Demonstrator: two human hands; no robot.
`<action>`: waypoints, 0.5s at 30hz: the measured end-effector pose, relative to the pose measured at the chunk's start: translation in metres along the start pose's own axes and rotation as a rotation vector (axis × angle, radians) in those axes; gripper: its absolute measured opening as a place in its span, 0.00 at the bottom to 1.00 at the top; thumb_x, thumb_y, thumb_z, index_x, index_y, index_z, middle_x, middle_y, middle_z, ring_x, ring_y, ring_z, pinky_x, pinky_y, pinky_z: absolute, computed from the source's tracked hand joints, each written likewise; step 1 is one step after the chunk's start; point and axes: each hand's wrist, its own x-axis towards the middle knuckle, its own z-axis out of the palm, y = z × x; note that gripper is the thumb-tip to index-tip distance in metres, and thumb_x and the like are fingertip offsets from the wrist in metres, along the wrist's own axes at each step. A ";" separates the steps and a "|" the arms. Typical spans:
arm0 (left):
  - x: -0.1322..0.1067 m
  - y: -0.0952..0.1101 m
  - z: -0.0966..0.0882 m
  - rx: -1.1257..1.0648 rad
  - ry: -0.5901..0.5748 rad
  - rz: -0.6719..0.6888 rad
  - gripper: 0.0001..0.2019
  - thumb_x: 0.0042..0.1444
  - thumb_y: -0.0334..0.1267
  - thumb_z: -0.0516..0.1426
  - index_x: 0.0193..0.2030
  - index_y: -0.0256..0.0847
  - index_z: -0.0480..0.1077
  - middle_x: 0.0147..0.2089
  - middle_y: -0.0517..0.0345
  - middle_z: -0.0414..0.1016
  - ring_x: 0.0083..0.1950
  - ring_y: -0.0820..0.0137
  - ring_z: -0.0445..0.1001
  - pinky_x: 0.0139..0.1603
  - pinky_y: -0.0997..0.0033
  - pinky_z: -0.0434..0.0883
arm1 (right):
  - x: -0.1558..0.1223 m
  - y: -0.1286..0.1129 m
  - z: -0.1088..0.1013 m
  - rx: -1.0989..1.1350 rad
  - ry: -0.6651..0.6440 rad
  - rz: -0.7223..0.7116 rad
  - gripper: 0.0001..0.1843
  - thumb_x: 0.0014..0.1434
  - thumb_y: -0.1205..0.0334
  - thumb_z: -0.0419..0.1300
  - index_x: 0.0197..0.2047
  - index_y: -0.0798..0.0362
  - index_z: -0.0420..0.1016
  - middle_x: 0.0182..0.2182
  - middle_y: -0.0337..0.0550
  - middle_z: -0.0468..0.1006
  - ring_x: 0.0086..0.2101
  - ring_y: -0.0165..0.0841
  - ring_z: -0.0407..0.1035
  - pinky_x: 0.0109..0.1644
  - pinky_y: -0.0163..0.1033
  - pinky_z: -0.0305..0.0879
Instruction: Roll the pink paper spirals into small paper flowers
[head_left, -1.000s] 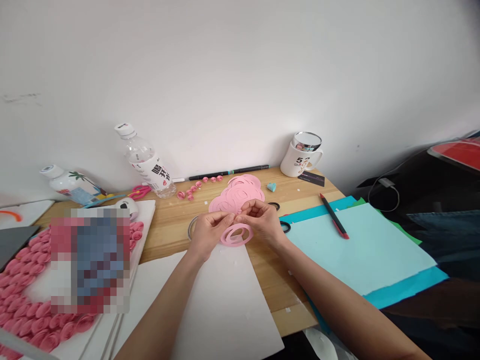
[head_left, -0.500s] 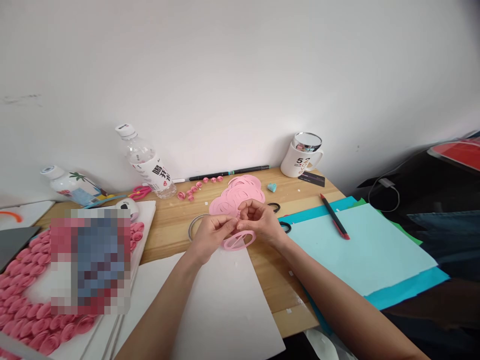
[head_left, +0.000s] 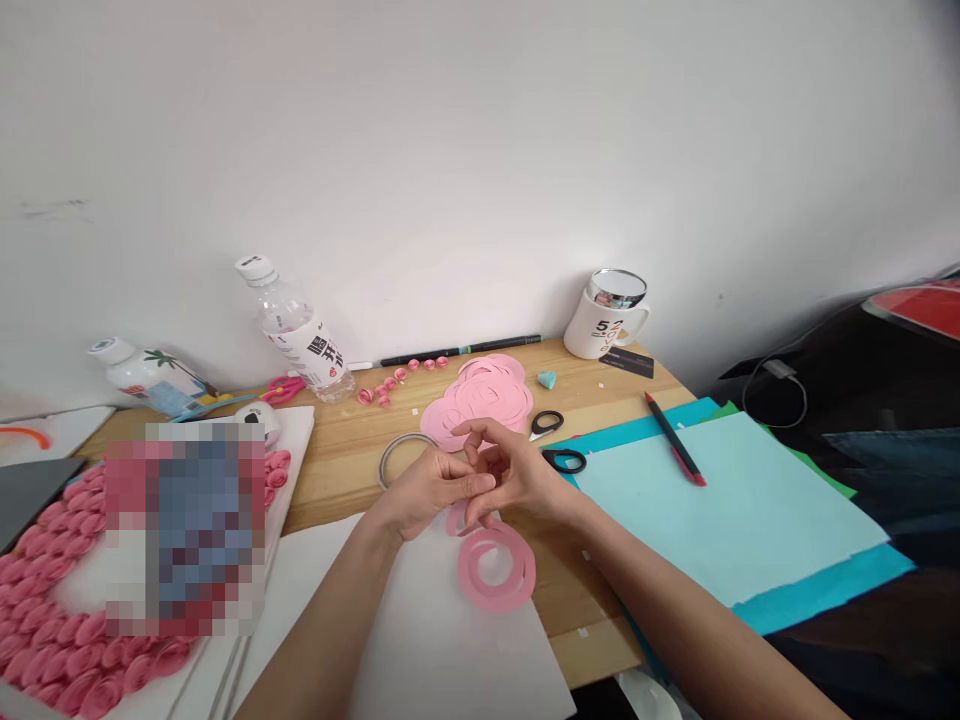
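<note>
A pink paper spiral (head_left: pixel 517 592) hangs in loops below my hands, over a white sheet (head_left: pixel 420 620). My left hand (head_left: pixel 435 490) is closed, thumb and fingertips pinched toward the other hand. Against it, my right hand (head_left: pixel 510 470) is closed too, its fingers bent around the upper end of the strip. That end is mostly hidden between the fingers. Just beyond lies a pile of pink paper spirals (head_left: pixel 487 390). Scissors with black handles (head_left: pixel 564 461) lie right of my right hand, and a roll of tape (head_left: pixel 390 465) lies left of the pile.
Small rolled pink paper flowers (head_left: pixel 390 383) sit near the wall. A bottle (head_left: pixel 300 330) and a mug (head_left: pixel 607 320) stand at the back. A board covered in pink flowers (head_left: pixel 67 560) is on the left. Blue paper sheets (head_left: pixel 720 510) with a pen (head_left: pixel 675 440) lie right.
The spiral has dropped lower and its loops hang more open below the hands. Both hands have come slightly nearer and turned, fingers overlapping more. The scissors show more fully.
</note>
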 end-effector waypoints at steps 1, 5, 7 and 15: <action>0.000 0.000 0.001 0.004 0.005 -0.011 0.17 0.50 0.46 0.59 0.18 0.35 0.73 0.21 0.54 0.74 0.26 0.73 0.69 0.31 0.73 0.66 | 0.000 0.000 0.000 -0.031 0.002 0.002 0.41 0.31 0.57 0.74 0.50 0.45 0.63 0.34 0.34 0.64 0.22 0.22 0.64 0.23 0.30 0.62; 0.004 0.001 0.005 -0.008 0.150 0.040 0.17 0.49 0.45 0.60 0.17 0.35 0.71 0.19 0.56 0.73 0.23 0.74 0.69 0.29 0.75 0.66 | 0.003 0.000 -0.001 0.042 0.081 -0.032 0.33 0.36 0.57 0.72 0.45 0.47 0.64 0.30 0.32 0.66 0.21 0.23 0.65 0.24 0.31 0.63; 0.006 0.001 0.006 -0.059 0.281 0.106 0.17 0.49 0.46 0.59 0.17 0.35 0.70 0.17 0.59 0.71 0.21 0.76 0.67 0.29 0.75 0.66 | 0.006 0.000 -0.003 0.154 0.123 -0.061 0.23 0.44 0.55 0.68 0.41 0.49 0.65 0.27 0.33 0.68 0.22 0.25 0.67 0.27 0.34 0.65; 0.008 0.001 0.006 -0.061 0.470 0.184 0.19 0.49 0.48 0.59 0.17 0.36 0.65 0.16 0.64 0.65 0.16 0.78 0.65 0.23 0.76 0.64 | 0.009 -0.003 -0.002 0.300 0.150 -0.012 0.13 0.47 0.57 0.66 0.34 0.54 0.71 0.25 0.39 0.76 0.28 0.32 0.72 0.37 0.43 0.71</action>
